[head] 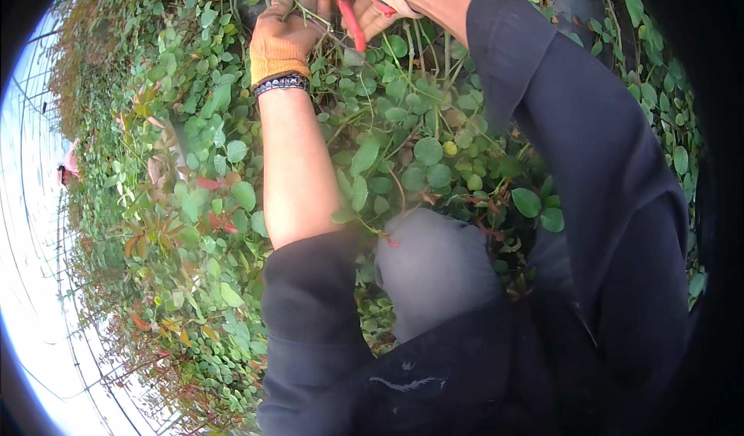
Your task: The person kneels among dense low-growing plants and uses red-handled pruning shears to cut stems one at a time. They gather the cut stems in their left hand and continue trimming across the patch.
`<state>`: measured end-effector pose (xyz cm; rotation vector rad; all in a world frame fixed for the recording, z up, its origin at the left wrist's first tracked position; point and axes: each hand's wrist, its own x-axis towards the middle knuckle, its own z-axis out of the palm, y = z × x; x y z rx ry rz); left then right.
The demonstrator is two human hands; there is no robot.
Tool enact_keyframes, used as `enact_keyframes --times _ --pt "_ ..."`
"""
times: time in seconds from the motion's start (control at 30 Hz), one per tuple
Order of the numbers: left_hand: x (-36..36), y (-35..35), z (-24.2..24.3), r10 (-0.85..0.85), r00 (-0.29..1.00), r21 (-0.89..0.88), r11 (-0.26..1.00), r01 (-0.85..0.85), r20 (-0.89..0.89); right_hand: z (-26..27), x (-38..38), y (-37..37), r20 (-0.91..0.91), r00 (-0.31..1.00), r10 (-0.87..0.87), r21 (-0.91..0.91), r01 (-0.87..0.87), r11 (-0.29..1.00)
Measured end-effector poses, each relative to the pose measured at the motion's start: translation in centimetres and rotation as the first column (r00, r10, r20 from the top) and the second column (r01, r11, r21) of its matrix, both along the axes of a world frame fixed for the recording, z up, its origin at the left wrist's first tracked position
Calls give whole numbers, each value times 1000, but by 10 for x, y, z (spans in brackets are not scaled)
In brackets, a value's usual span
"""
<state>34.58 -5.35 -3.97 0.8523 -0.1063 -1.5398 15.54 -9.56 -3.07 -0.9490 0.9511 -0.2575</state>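
Note:
My left hand, in an orange knit glove with darkened fingers, is closed on a thin plant stem near the top edge. Close by on its right, my right hand holds a red-handled cutting tool, probably pruning shears. A pale wrap or glove part covers the right palm and wrist, and bare fingers show. The tool's blades are hidden behind the fingers and the frame's edge. Green leafy stems that look like rose bushes stand just below the hands.
Dense foliage with some reddish leaves fills the left side. My grey-clad knee presses among the leaves. Dark ground sheeting lies at the upper right. A person in a pink top is far left, by a greenhouse-like frame.

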Motion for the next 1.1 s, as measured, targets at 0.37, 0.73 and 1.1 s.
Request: enact_keyframes --times 0.37,0.73,1.1 --pt "-10 2 2 -43 999 32 999 43 16 -40 51 -48 -92 948 -303 -153 288 946" --pt "-15 126 24 -78 945 -5 996 84 318 5 -10 34 -25 1000 -14 -23 14 1000" --pt "17 271 221 260 931 -574 816 -68 258 1 -100 83 -178 972 156 -120 -179 976"
